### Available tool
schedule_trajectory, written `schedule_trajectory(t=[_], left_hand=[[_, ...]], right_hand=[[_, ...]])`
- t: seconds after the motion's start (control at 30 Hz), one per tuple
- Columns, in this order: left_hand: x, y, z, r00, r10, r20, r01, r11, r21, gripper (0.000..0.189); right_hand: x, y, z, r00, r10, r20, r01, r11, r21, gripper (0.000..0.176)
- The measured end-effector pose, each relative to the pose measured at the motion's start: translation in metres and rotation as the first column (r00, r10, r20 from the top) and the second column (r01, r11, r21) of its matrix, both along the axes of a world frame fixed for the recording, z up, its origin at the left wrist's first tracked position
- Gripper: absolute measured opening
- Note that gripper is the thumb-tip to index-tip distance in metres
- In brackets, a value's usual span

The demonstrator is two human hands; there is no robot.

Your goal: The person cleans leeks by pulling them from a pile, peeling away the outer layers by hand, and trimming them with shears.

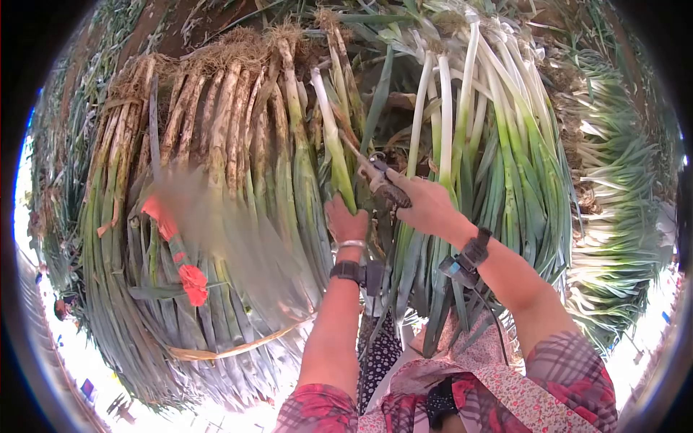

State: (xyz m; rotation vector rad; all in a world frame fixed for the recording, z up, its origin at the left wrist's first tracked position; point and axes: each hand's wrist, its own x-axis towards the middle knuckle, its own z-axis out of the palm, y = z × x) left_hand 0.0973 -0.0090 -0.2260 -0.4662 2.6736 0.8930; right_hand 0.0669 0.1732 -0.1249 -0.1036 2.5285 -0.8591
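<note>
Your left hand (346, 220) is closed around one green onion (333, 144), centre frame, root end up. Your right hand (427, 206) is fisted on a cutting tool (377, 178), with the blade angled up-left against that stalk. Muddy bundle (216, 130) upper left, cleaned bundle (476, 123) upper right.

Soil-brown on the stalks of the uncleaned green onion bundle (216, 115) at left, dull green down the leaves. Clean white on the stalks of the peeled bundle (462, 108) at right, passing through yellow-green into deep green. Same white-to-green on the green onion (332, 137) gripped in the left hand (345, 220). Dark cross-hatched handle, grey blade on the knife (379, 180) in the right hand (426, 206). Silver on the bangle (351, 245); black on the wrist straps (473, 252). Red-and-grey plaid on the sleeves (574, 379); small pink flowers on cream on the apron (505, 390); white dots on black on the cloth (379, 357) beside it.
</note>
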Motion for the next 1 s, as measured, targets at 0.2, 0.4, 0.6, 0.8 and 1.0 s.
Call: schedule_trajectory(t=[0.2,0.4,0.6,0.8,1.0], left_hand=[[0.030,0.003,-0.003,0.997,0.046,0.067,-0.053,0.993,0.102,0.063],[0.049,-0.004,-0.002,0.980,0.073,0.188,-0.090,0.992,0.086,0.062],[0.087,-0.011,-0.003,0.993,-0.014,0.115,0.003,0.995,0.096,0.052],[0.094,-0.017,0.015,0.974,0.061,0.217,-0.136,0.926,0.352,0.053],[0.092,-0.039,0.033,0.887,0.152,0.437,-0.450,0.497,0.741,0.053]], right_hand=[[0.030,0.007,0.020,0.999,-0.030,0.030,0.030,0.999,-0.020,0.071],[0.059,0.000,0.042,0.983,0.093,0.160,-0.097,0.995,0.016,0.064],[0.006,-0.010,0.009,1.000,0.004,0.001,-0.004,1.000,-0.022,0.067],[-0.030,-0.024,-0.010,1.000,0.009,-0.019,-0.010,1.000,-0.026,0.070],[-0.056,-0.042,-0.019,0.999,-0.024,-0.038,0.023,0.999,-0.046,0.068]])
